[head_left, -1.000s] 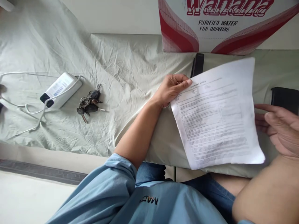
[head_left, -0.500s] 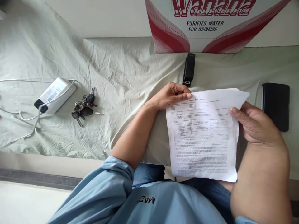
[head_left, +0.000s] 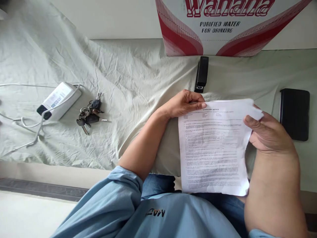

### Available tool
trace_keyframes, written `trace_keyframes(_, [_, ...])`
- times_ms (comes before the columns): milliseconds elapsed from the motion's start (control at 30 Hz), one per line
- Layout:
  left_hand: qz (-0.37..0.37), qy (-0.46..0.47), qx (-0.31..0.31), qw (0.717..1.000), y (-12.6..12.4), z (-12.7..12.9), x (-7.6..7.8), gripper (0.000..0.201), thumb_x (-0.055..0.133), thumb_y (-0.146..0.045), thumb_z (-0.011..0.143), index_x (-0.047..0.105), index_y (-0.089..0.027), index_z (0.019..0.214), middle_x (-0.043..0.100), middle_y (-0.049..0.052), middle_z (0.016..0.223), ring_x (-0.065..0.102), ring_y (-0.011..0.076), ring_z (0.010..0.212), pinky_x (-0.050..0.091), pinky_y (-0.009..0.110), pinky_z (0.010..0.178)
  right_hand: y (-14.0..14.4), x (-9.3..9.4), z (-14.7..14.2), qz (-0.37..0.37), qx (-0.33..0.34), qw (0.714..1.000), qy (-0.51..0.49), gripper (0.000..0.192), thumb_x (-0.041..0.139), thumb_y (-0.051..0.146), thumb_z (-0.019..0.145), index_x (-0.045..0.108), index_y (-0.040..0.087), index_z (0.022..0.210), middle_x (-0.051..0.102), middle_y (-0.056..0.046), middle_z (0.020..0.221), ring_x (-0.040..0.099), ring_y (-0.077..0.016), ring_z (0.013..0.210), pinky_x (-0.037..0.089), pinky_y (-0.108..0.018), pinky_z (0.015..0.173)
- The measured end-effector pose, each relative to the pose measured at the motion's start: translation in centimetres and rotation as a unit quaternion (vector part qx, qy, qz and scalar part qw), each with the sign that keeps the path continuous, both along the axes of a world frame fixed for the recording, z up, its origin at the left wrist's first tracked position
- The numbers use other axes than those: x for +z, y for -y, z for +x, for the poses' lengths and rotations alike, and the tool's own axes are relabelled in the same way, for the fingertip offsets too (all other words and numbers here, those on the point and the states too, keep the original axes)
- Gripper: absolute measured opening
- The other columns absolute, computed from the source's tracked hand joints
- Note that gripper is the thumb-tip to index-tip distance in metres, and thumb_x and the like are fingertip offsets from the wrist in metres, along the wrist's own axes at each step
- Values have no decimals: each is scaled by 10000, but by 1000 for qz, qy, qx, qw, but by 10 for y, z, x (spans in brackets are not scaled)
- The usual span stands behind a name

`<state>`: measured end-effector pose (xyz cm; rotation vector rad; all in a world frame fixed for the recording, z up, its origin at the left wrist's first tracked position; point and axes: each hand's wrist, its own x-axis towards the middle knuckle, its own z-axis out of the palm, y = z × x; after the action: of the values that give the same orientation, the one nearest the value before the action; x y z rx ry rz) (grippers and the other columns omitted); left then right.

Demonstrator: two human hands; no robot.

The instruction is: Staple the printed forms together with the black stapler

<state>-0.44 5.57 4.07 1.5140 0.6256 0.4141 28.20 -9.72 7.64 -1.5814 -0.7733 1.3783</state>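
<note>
A printed sheet of paper (head_left: pixel 213 148), headed "Overleaf notes", hangs upright over the front edge of a cloth-covered table (head_left: pixel 133 79). My left hand (head_left: pixel 184 102) pinches its top left corner between thumb and fingers. On the other side, my right hand (head_left: pixel 268 134) grips the top right corner, which is bent and crumpled under the thumb. The sheet's lower edge reaches my lap.
A black stapler (head_left: pixel 201 74) lies just beyond the paper, in front of a red and white water carton (head_left: pixel 223 26). A black phone (head_left: pixel 294 114) lies at right. A bunch of keys (head_left: pixel 89 112) and a white power bank (head_left: pixel 58 100) with cable lie at left.
My right hand has come in from the side and taken the paper's top right corner. The sheet has swung from tilted to squarely upright and dropped lower, uncovering the stapler.
</note>
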Motion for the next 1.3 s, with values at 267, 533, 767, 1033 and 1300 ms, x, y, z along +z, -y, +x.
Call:
trace_keyframes(267, [13,3,-10,1000,-1,1,-2,573,952,-766,969,873,-198,961,743,22,807,634,142,733,497,313,682,6,-1,4,0,-33,999,15,437,1193,524,633,954,347,953,963,-40,1024,941,-404,1087,778,-655,1067])
trace_keyframes(533, [54,5,100,993,-3,5,-12,199,917,-377,983,854,-208,1068,676,-27,798,564,129,733,445,322,722,-7,-20,-3,-21,-105,993,51,540,1228,504,519,957,267,920,941,-51,910,913,-352,858,805,-572,929])
trace_keyframes(767, [82,-8,281,956,-5,16,-32,258,815,-119,965,727,-242,1174,747,-58,817,597,125,685,509,318,750,-13,-26,0,-40,-156,983,87,521,1193,441,490,910,223,870,890,-35,790,829,-255,680,709,-364,626])
trace_keyframes(1033, [95,-103,371,918,-4,21,-30,345,752,-61,1023,719,-245,1312,712,-59,795,732,178,799,571,358,875,-28,-26,-15,-13,-198,973,117,379,1062,397,507,891,236,804,900,-20,836,788,-221,685,680,-349,600])
trace_keyframes(1300, [102,-117,317,936,-6,18,-23,256,671,-96,1034,887,-193,1132,689,-25,778,620,158,744,529,338,809,-32,-22,-20,-10,-199,968,152,312,993,397,528,874,232,765,847,-10,770,723,-192,653,599,-314,558])
